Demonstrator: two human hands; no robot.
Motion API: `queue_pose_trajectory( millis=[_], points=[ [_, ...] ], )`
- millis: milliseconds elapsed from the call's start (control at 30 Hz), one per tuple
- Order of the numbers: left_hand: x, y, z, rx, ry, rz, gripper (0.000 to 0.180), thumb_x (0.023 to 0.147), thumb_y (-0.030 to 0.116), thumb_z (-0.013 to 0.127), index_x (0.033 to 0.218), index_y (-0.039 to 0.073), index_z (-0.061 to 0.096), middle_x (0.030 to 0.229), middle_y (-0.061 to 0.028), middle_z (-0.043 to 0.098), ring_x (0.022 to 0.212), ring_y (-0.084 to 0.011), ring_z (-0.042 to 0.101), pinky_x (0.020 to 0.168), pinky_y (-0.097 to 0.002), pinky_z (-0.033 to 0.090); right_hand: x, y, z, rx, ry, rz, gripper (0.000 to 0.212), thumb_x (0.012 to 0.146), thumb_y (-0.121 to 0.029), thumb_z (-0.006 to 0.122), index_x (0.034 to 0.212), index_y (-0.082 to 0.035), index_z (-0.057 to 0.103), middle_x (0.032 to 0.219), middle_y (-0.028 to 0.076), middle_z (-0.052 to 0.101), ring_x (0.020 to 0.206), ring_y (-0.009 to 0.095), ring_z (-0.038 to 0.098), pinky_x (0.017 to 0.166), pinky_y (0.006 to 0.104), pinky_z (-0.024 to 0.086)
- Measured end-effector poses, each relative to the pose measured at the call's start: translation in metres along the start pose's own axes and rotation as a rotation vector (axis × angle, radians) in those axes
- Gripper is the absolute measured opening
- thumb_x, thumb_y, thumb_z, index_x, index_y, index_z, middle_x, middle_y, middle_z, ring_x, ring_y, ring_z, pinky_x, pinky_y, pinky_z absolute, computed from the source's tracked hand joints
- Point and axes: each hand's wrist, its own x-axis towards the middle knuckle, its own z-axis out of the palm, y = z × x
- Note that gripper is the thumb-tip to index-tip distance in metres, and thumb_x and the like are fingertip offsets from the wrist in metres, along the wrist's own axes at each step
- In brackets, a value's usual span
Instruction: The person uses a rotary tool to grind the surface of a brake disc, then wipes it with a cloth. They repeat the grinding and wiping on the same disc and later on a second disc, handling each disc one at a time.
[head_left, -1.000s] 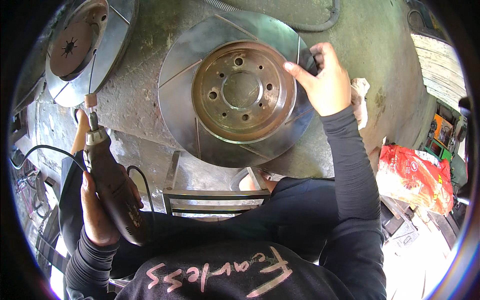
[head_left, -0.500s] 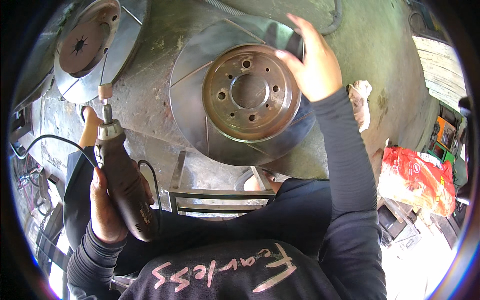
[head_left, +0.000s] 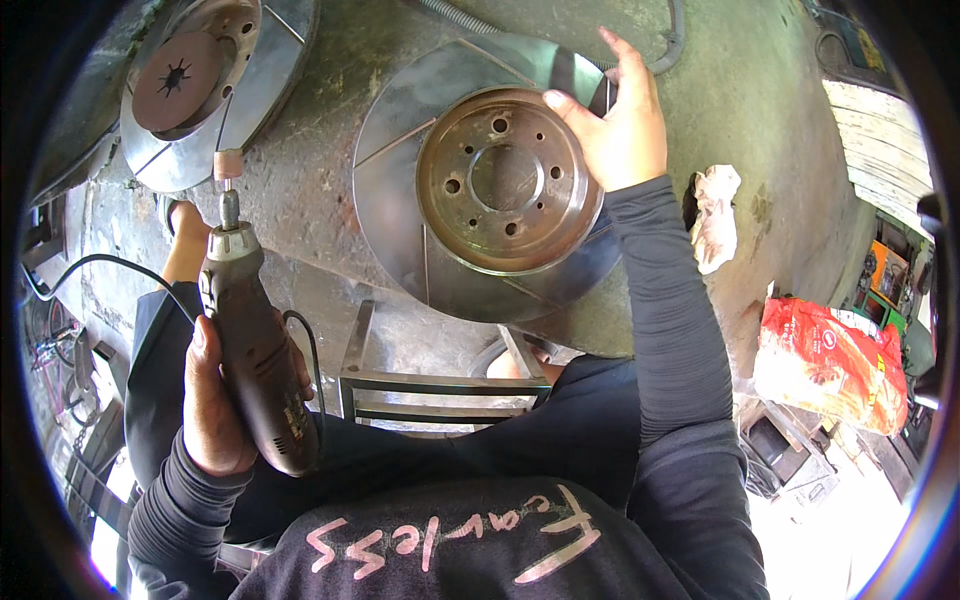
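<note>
My left hand (head_left: 218, 410) is wrapped round a dark electric die grinder (head_left: 256, 350) with a black cord. The tool points away from me, and a small brownish grinding stone (head_left: 229, 165) sits in its collet. In front of me a slotted brake disc (head_left: 390, 195) lies flat, its rusty hub face and bolt holes up. My right hand (head_left: 628, 130) is at the disc's far right edge, thumb and fingers apart, holding nothing. Whether its fingertips touch the disc I cannot tell.
A second brake disc (head_left: 270, 100) lies far left with a round brown sanding disc (head_left: 175, 82) on it. A crumpled whitish cloth (head_left: 715, 220) and a red plastic bag (head_left: 830, 365) are on the right. A grey corrugated hose (head_left: 460, 16) runs behind. A metal frame (head_left: 440, 384) stands before my legs.
The view has shifted slightly, so the discs appear a little further right. My right hand has moved a little left relative to the near disc. My left hand still grips the die grinder.
</note>
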Motion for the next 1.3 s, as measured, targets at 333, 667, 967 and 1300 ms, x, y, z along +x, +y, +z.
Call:
queue_pose_trajectory(
  millis=[333, 667, 967, 1300],
  points=[
    [-0.007, -0.001, 0.007, -0.006, 0.081, 0.057, 0.067, 0.091, 0.065, 0.043, 0.106, 0.000, 0.052, 0.079, -0.0115, 0.058, 0.064, -0.0229, 0.060, 0.057, -0.0355, 0.052, -0.026, 0.105, -0.082, 0.171, -0.061, 0.041, 0.064, 0.076, -0.005, 0.068, 0.137, -0.013, 0.047, 0.133, 0.014, 0.052, 0.123, 0.029, 0.050, 0.102, 0.0382, 0.040],
    [-0.009, 0.001, 0.008, 0.000, 0.119, 0.057, 0.068, 0.091, 0.066, 0.042, 0.105, 0.000, 0.052, 0.077, -0.0119, 0.058, 0.064, -0.0220, 0.060, 0.058, -0.0341, 0.051, -0.047, 0.119, -0.082, -0.090, 0.178, 0.108, 0.040, 0.082, -0.008, 0.069, 0.120, -0.005, 0.055, 0.110, 0.013, 0.067, 0.103, 0.025, 0.065, 0.087, 0.0347, 0.051],
    [-0.012, -0.001, 0.008, -0.013, 0.164, 0.050, 0.071, 0.090, 0.068, 0.042, 0.105, -0.001, 0.052, 0.075, -0.0119, 0.058, 0.063, -0.0215, 0.059, 0.059, -0.0329, 0.051, -0.010, -0.006, -0.030, -0.265, -0.119, -0.407, 0.015, 0.077, -0.014, 0.070, 0.091, -0.010, 0.068, 0.089, 0.006, 0.061, 0.087, 0.026, 0.059, 0.077, 0.0366, 0.048],
    [-0.010, -0.001, -0.016, -0.108, -0.106, -0.027, 0.066, 0.091, 0.059, 0.052, 0.125, 0.003, 0.046, 0.101, -0.0121, 0.060, 0.089, -0.0228, 0.062, 0.079, -0.0387, 0.051, 0.026, -0.016, 0.004, -0.192, -0.099, -0.684, 0.008, 0.076, -0.015, 0.069, 0.083, -0.013, 0.066, 0.082, 0.001, 0.058, 0.083, 0.022, 0.056, 0.078, 0.0370, 0.042]
  ],
)
